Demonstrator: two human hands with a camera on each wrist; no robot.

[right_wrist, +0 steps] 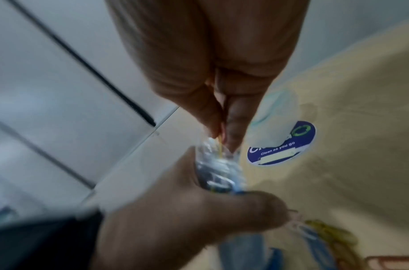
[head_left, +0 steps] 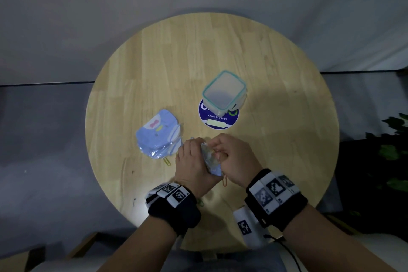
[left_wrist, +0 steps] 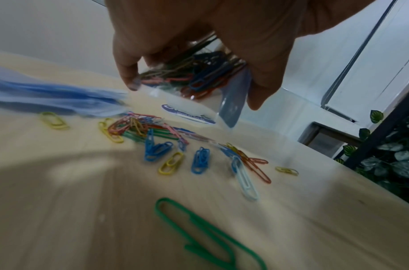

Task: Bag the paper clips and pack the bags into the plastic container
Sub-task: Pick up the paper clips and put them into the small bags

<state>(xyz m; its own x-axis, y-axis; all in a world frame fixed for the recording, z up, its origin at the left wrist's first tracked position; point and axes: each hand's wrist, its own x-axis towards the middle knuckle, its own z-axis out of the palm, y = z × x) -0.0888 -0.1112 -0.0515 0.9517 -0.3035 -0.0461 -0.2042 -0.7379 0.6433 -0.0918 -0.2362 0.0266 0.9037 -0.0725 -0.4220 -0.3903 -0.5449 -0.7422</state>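
Table (head_left: 276, 77): I see a round wooden top.
Plastic container (head_left: 224, 93): lidded, on the blue sticker (head_left: 217, 118).
Bag stack (head_left: 157, 133): my left.
Left hand (head_left: 194, 161): I grip a clip-filled bag (left_wrist: 199, 76).
Right hand (head_left: 234, 157): fingertips pinch into its mouth.
Paper clips (left_wrist: 166, 138): loose beneath.

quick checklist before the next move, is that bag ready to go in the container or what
1. Small clear plastic bag gripped by the left hand: ok.
2. Right hand pinching at the bag's mouth: ok.
3. Bag filled with coloured paper clips: ok, many show through it.
4. Bag mouth sealed: cannot tell, fingers hide it.
5. Loose coloured paper clips cleared off the round wooden table: not ok, many still lie there.
6. Clear plastic container with teal rim open to take bags: cannot tell; it looks lidded.
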